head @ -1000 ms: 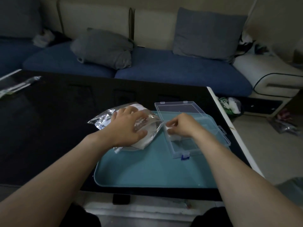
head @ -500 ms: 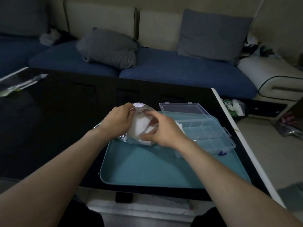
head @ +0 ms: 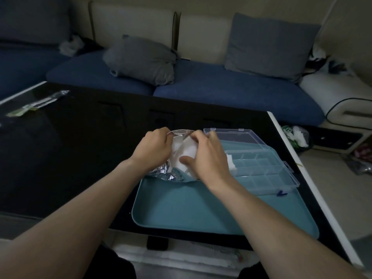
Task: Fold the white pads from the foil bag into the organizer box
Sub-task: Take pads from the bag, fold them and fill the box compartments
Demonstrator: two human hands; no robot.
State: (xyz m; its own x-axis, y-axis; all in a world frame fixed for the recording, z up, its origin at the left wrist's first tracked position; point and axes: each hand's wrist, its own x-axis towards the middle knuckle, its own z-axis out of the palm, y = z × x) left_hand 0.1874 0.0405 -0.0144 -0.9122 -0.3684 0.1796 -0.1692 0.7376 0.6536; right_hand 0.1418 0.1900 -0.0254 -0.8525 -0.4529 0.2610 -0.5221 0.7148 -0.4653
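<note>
1. Tray point(head: 211, 210): teal, at the near right part of the black table point(head: 76, 154); its near edge lies close to the table's near edge.
2. Both forearms reach forward from the bottom of the view and meet over the tray's far left corner.
3. Left hand point(head: 153, 151): fingers curled, gripping the left side of the bag point(head: 171, 174) near its mouth. Crumpled silver foil shows below the hand, resting on the tray corner.
4. Right hand point(head: 207, 158): thumb and fingers pinching a pad point(head: 186, 153) at the bag's open mouth. Pad is white and only partly out of the bag; its lower end sits among the foil. Cannot tell whether more than one pad is held.
5. Box point(head: 259, 170): clear plastic with divided compartments, on the tray just right of the right hand. Lid point(head: 235, 135) open, lying back toward the sofa. A small blue latch point(head: 281, 192) is at the near edge.
6. One white pad point(head: 231, 162) already lies in a left compartment of the box, partly hidden by the right hand.
7. Far left of the table: a long clear wrapper point(head: 38, 103).
8. Beyond the table: a blue sofa point(head: 231, 91) with two grey cushions point(head: 141, 59).
9. Floor to the right: a bag of white items point(head: 298, 135), dim and unclear.
</note>
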